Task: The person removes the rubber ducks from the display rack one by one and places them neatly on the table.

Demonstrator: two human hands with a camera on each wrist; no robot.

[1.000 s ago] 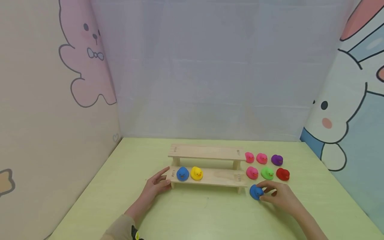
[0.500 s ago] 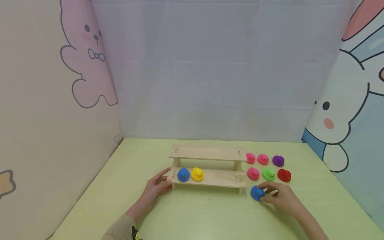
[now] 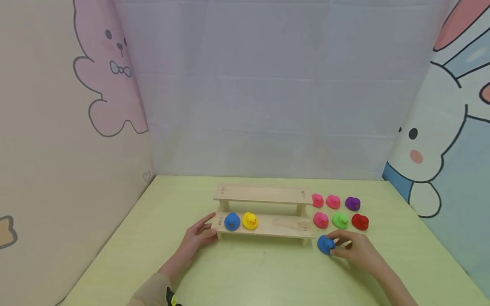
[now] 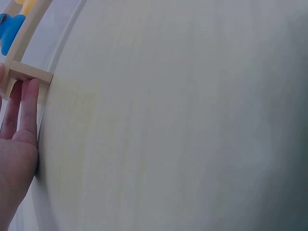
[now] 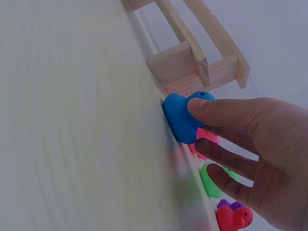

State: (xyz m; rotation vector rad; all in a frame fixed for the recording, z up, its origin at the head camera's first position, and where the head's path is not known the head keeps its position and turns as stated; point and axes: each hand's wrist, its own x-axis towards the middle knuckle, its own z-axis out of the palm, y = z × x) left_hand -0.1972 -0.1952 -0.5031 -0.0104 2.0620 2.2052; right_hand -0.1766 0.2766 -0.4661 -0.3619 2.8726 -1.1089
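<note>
My left hand (image 3: 197, 236) rests at the left end of the wooden shelf's lower board (image 3: 281, 225). In the left wrist view, its fingers (image 4: 30, 108) extend fairly straight and touch the shelf's leg (image 4: 31, 72). On that board sit a blue rubber duck (image 3: 232, 222) and, to its right, a yellow rubber duck (image 3: 250, 221). Off the shelf's right end, my right hand (image 3: 356, 250) pinches another blue rubber duck (image 3: 325, 245) between thumb and fingers. The right wrist view shows this blue duck (image 5: 180, 118) upright at the table surface, thumb against its head.
Behind the right hand stand pink ducks (image 3: 320, 220), a green duck (image 3: 340, 220), a red duck (image 3: 360, 222) and a purple duck (image 3: 352, 203). The shelf's upper board (image 3: 264, 194) rises behind the lower one. Walls with cartoon animals border the table (image 3: 245, 276).
The whole head view shifts very slightly. Both hands, the ducks and the shelf keep their places relative to each other.
</note>
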